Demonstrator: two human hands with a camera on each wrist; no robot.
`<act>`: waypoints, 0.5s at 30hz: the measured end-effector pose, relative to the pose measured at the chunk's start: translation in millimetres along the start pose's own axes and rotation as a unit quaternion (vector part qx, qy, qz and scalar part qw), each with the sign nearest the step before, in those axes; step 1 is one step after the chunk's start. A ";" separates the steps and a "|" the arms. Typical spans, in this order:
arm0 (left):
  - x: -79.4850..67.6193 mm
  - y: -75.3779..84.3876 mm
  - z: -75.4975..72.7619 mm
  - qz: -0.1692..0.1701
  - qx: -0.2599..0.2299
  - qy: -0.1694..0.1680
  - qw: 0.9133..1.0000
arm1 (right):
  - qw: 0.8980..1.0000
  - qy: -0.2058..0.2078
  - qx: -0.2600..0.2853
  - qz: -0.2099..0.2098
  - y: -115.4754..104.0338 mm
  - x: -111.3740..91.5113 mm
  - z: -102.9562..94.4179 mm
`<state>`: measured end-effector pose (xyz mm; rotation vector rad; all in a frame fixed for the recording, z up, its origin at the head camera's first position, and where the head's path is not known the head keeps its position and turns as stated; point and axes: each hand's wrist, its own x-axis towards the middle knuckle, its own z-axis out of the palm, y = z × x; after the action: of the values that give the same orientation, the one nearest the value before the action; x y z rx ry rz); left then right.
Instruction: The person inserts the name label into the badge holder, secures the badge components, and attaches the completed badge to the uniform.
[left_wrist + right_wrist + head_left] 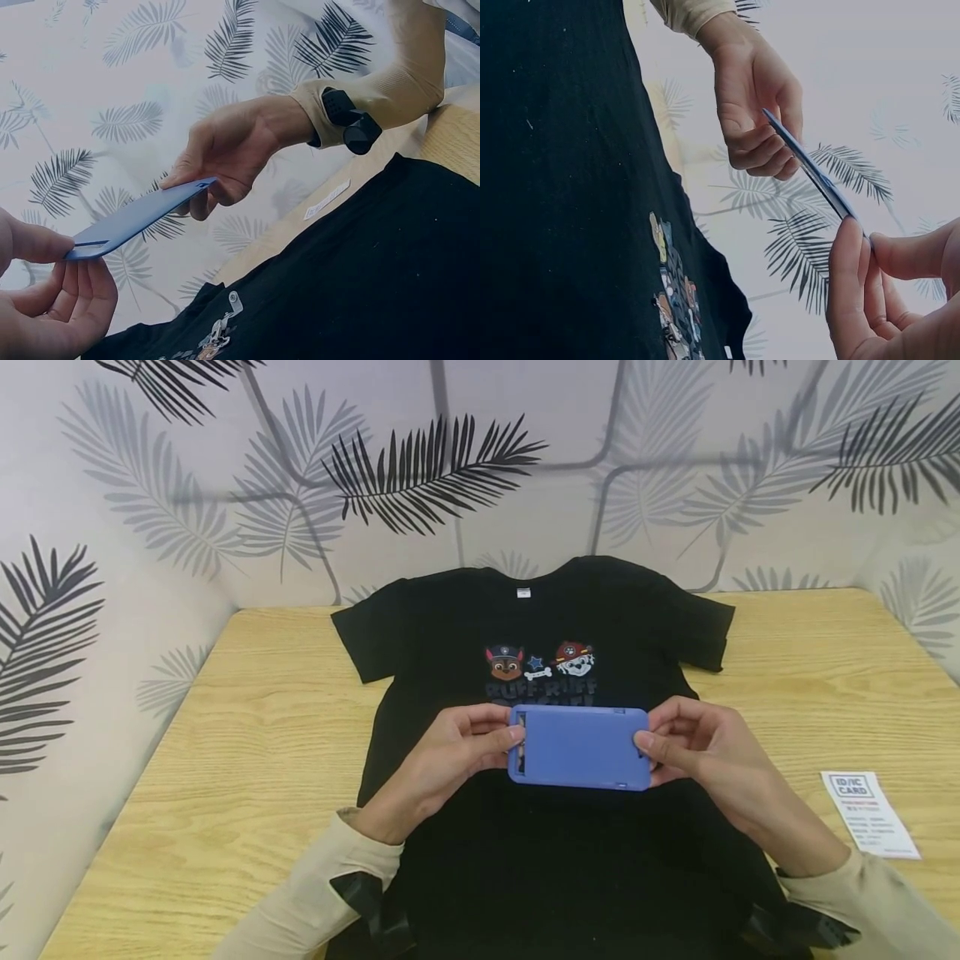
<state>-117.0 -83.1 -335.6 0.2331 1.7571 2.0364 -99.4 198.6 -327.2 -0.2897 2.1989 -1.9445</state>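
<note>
A flat blue card holder (585, 748) is held level between both hands above a black T-shirt (570, 860). My left hand (457, 747) pinches its left end, thumb on the upper face beside a narrow slot. At the opposite end, my right hand (705, 747) pinches it with the thumb on top and the fingers beneath. Seen almost edge-on in the right wrist view, the holder (810, 169) is thin. The left wrist view shows the slot on its near end. Its underside is mostly hidden in the head view.
The T-shirt lies spread on a wood-grain table (277, 710), with a cartoon dog print (538, 664) on its chest. A white printed card (870, 815) reading "ID/IC CARD" lies on the right. Behind the table hangs a leaf-patterned backdrop (480, 410).
</note>
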 end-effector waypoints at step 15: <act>2.0 -1.5 -2.3 0.003 -0.015 -0.008 1.000 | 1.000 -0.003 0.009 -0.016 1.6 0.2 0.0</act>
<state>-119.4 -84.1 -337.8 0.2444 1.7167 2.0592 -99.6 198.7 -328.8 -0.3297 2.1860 -1.9754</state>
